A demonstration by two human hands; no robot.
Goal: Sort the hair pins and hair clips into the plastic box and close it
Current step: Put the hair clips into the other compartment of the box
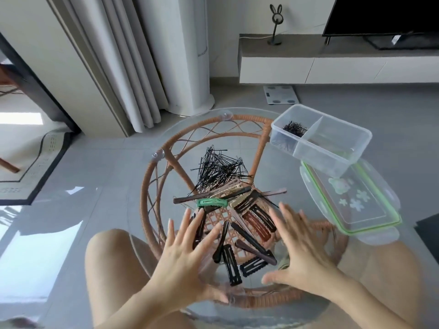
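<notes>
A heap of thin black hair pins lies on the round glass table. In front of it sits a loose pile of hair clips in black, brown, beige and one green. My left hand and my right hand hover with fingers spread on either side of the nearest clips, holding nothing. The clear two-compartment plastic box stands at the right rear, with some black pins in its left compartment. Its green-rimmed lid lies beside it, partly under the box.
The glass top rests on a woven rattan frame. My bare knees are under the table's near edge. On the grey floor beyond are a white scale, curtains and a low TV cabinet.
</notes>
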